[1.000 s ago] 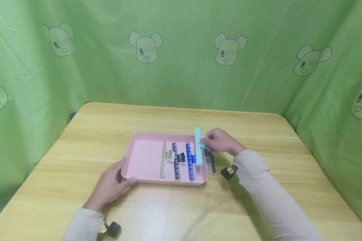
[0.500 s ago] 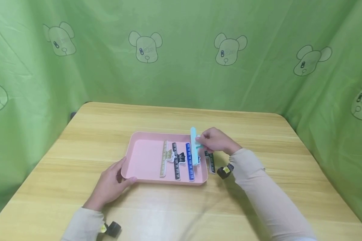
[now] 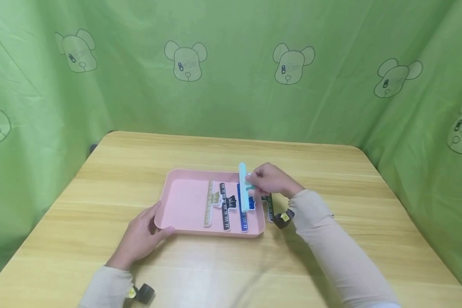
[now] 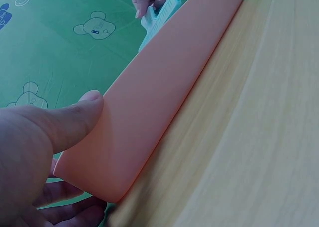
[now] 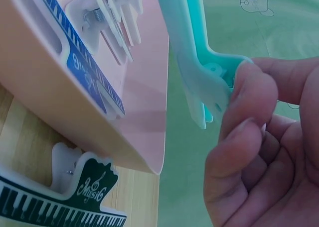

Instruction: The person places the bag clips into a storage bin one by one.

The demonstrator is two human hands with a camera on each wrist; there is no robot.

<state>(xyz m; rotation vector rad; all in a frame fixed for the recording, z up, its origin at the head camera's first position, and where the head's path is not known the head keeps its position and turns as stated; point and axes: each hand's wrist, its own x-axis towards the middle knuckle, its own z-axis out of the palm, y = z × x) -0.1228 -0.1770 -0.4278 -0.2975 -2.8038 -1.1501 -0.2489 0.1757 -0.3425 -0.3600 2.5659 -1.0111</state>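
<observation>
In the head view a pink tray (image 3: 188,201) rests on the table. My left hand (image 3: 143,233) grips its near left corner, thumb (image 4: 82,112) on the rim and fingers along the outer end wall. My right hand (image 3: 275,179) pinches the grip of a mint-green clip (image 3: 244,188) held over the tray's right part. Beneath it lies a blue piano-key clip (image 3: 244,224), partly covered in the head view. Left of that are a black clip (image 3: 225,214) and a beige clip (image 3: 208,209), side by side in the tray.
Just outside the tray's right wall, a dark green clip (image 5: 92,187) marked with music lettering lies on the wooden table (image 3: 223,273). A green curtain (image 3: 231,107) with printed bear heads surrounds the table's back and sides.
My right hand has carried the mint-green clip a short way left, from beside the blue clip to over it. My left hand and the tray have stayed in place.
</observation>
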